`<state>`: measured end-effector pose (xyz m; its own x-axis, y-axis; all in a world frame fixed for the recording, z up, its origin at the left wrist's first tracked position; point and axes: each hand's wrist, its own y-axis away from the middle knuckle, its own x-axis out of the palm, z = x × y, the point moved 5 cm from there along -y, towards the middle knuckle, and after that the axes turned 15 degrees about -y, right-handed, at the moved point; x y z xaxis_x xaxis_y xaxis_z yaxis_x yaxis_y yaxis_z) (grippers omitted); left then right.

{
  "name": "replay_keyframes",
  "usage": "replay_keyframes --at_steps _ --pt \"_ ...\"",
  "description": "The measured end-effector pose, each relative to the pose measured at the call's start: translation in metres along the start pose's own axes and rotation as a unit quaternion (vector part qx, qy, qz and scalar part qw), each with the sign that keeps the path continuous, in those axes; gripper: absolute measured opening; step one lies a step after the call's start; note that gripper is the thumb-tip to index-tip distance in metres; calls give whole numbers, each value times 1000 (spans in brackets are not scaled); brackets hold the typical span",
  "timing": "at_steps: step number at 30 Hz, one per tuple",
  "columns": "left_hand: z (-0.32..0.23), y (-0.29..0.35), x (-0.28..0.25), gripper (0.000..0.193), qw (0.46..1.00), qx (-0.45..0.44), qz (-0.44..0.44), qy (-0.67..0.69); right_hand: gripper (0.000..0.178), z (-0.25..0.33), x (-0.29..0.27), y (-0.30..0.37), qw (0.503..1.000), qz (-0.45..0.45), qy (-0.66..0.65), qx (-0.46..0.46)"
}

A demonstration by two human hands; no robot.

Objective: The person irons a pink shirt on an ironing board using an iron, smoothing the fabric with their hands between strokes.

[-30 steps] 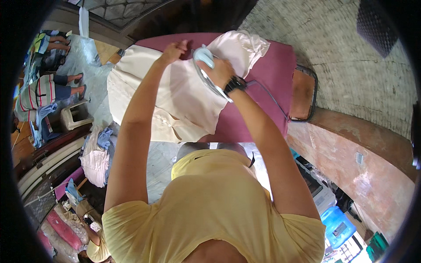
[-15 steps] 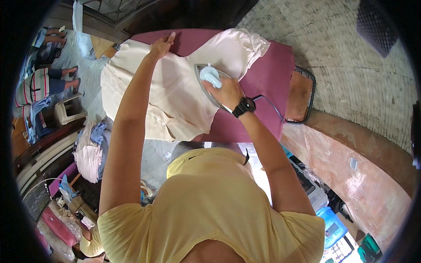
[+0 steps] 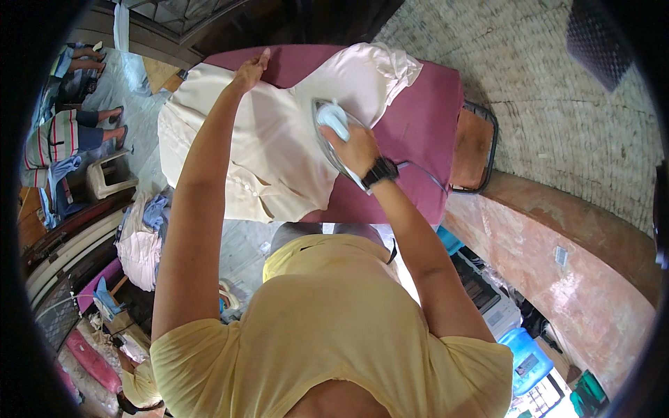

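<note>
A: On the maroon ironing table [image 3: 425,118] — item one: cream shirt [image 3: 272,139], spread flat, collar end toward the far right, hem hanging off the near-left edge. Item two: electric iron [image 3: 333,132], soleplate down on the shirt's middle. Where are the hands?

B: Right hand [image 3: 359,150], wristwatch [image 3: 380,171] on it, closed around the iron's pale-blue handle. Left hand [image 3: 249,70], fingers together, pressed flat on the cloth at the far edge, well apart from the iron.

A: Advice for the pass in hand?

B: As I judge it — keep the left hand pulling the cloth taut away from the soleplate, so no crease gets pressed in. Keep the iron moving in long strokes along the panel. Mind the button strip [image 3: 261,191] near the hem; go around it rather than over.

A: Hazards?

B: The cord [image 3: 418,174] trails off the wrist across the table; keep it off the pressed cloth. The wire iron rest [image 3: 474,146] sits at the table's right end.
</note>
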<state>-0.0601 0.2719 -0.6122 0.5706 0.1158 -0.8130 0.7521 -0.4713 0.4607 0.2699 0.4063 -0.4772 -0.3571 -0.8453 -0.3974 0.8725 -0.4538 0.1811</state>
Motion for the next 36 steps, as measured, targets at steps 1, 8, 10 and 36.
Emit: replay_keyframes --at_steps 1,8,10,36 --pt "-3 -1 0 82 1000 1 -14 6 51 -24 -6 13 996 -32 71 34" --pt "-2 2 -2 86 999 12 -46 3 60 -17 -33 -45 960 -265 -60 73" --pt "-20 5 -7 86 999 23 -29 13 50 -44 -33 -83 934 -240 -232 128" --pt "-3 12 -3 87 998 16 -57 -8 64 -31 -38 -79 955 -121 -228 146"
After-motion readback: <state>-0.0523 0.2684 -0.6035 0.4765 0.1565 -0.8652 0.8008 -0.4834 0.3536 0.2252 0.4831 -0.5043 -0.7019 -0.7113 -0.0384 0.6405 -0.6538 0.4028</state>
